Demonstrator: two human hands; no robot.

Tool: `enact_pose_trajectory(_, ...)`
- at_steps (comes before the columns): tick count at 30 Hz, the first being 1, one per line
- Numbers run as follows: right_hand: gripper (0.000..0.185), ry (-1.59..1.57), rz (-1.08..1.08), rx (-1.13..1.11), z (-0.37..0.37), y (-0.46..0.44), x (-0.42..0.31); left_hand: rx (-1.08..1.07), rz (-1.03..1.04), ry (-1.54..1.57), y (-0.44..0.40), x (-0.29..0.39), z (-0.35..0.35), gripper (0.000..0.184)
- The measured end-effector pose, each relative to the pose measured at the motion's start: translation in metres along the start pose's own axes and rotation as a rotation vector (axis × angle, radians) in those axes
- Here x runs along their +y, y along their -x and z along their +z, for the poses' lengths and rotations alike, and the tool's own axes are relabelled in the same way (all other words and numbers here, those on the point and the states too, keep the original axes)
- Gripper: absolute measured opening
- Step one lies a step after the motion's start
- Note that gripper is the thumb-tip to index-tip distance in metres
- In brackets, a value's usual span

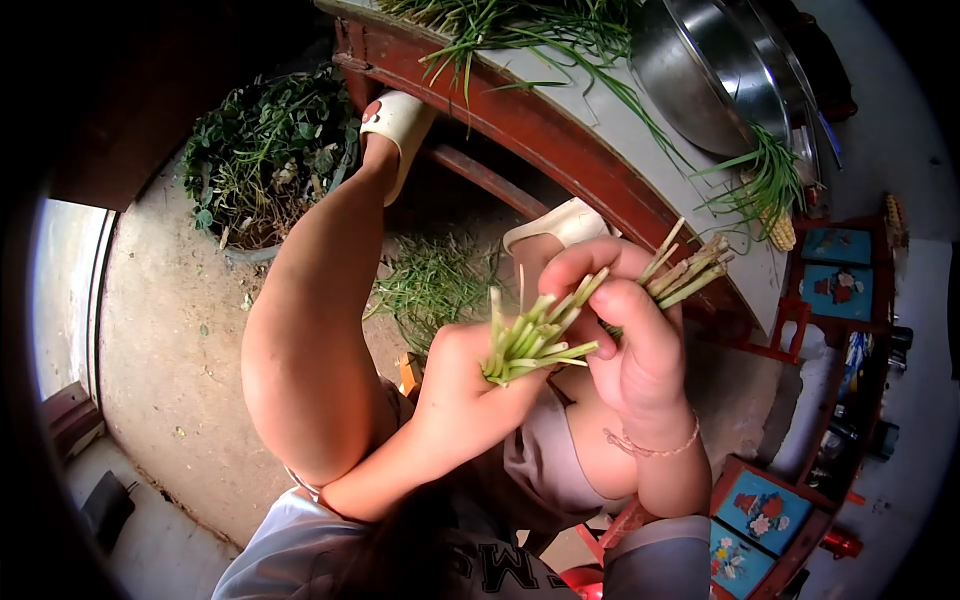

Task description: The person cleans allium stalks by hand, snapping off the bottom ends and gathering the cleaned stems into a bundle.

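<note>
Green stalks [528, 345] protrude from both the left hand [455, 378] and right hand [642, 350].

"What shows, and where?"

"The left hand [455, 388], near 6 o'clock, grips green stalks [530, 345]; the right hand [640, 350], between 3 and 4, holds another bunch [695, 268], its fingertips [607, 297] at the stalks."

"And around that?"

"A steel bowl [685, 85] between 1 and 2, a leafy heap [265, 150] at 10."

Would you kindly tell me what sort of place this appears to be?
Probably a room in a home, perhaps a kitchen or dining area: a metal bowl and long greens lie on a red-edged table, and a cabinet with flower-painted blue doors stands nearby.
</note>
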State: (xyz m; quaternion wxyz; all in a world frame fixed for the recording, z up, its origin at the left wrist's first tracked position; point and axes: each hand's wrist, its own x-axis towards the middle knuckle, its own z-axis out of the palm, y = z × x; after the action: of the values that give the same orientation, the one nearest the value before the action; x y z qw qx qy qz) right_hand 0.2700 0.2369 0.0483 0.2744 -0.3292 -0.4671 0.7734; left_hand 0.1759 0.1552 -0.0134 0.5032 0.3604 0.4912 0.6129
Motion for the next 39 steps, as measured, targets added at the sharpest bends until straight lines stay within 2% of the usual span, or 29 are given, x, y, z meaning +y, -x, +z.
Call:
enact_pose_trajectory(11,0.015,0.115,-0.159,0.002,0.005,-0.002,0.004,0.039,-0.087,0.162,0.001,0.007,0.004,0.006)
enact_pose_trajectory(20,0.009,0.117,-0.204,0.080,0.004,-0.002,0.010,-0.028,-0.098,0.081,0.003,0.009,0.005,0.006)
enact_pose_trajectory(25,0.004,0.166,-0.303,0.062,0.005,-0.003,0.015,-0.027,-0.095,0.064,0.003,0.011,0.007,0.006)
enact_pose_trajectory(30,0.007,0.142,-0.294,0.058,0.003,-0.005,0.016,-0.042,-0.103,0.038,0.004,0.007,0.005,0.007)
enact_pose_trajectory(32,0.012,0.109,-0.154,0.148,0.006,-0.003,0.010,-0.067,-0.039,0.003,0.003,0.005,0.003,0.010)
enact_pose_trajectory(35,0.012,0.013,-0.188,0.153,0.009,-0.004,0.009,-0.047,-0.015,-0.027,0.003,0.004,0.001,0.013)
enact_pose_trajectory(39,0.012,0.056,-0.104,0.079,0.006,0.000,0.007,-0.006,0.001,-0.050,0.002,0.002,0.003,0.014)
